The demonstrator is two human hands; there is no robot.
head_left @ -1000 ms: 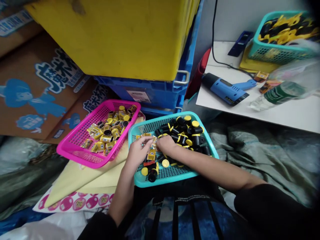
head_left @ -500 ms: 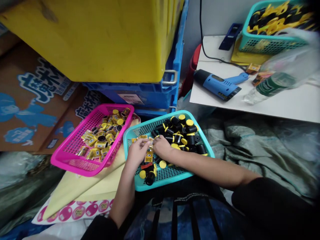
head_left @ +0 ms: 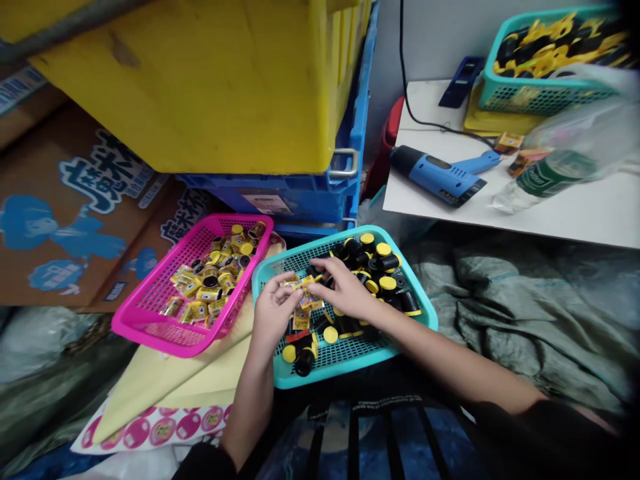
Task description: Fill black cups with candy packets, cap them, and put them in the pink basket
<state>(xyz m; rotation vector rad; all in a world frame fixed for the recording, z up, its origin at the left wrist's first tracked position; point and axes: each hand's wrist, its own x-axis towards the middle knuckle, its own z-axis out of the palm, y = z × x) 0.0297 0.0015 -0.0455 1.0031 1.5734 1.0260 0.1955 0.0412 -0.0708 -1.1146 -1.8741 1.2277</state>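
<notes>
My left hand (head_left: 273, 307) is over the left part of a turquoise basket (head_left: 274, 381), pinching a small clear and yellow printed plastic sleeve (head_left: 306, 285) between thumb and fingers. From the right, my right hand (head_left: 347, 290) meets the same sleeve with its thumb; its upper fingers stretch out above it, and the lower ones are hidden. More yellow printed sleeves (head_left: 301, 320) lie underneath. Black canisters with yellow caps (head_left: 387, 283) fill the right side of the basket, while a few lie near its front left, beside a red piece (head_left: 299, 335).
A pink basket (head_left: 150, 339) of yellow-wrapped canisters (head_left: 210, 294) stands to the left. Yellow and blue crates (head_left: 200, 93) rise behind. On a white table (head_left: 560, 223) at right are a blue heat gun (head_left: 440, 175), a bottle (head_left: 545, 180) and another turquoise basket (head_left: 525, 97).
My right hand has lifted slightly and its upper fingers have spread from the basket's contents. The yellow sleeve shows more plainly between my hands. The whole view has shifted slightly.
</notes>
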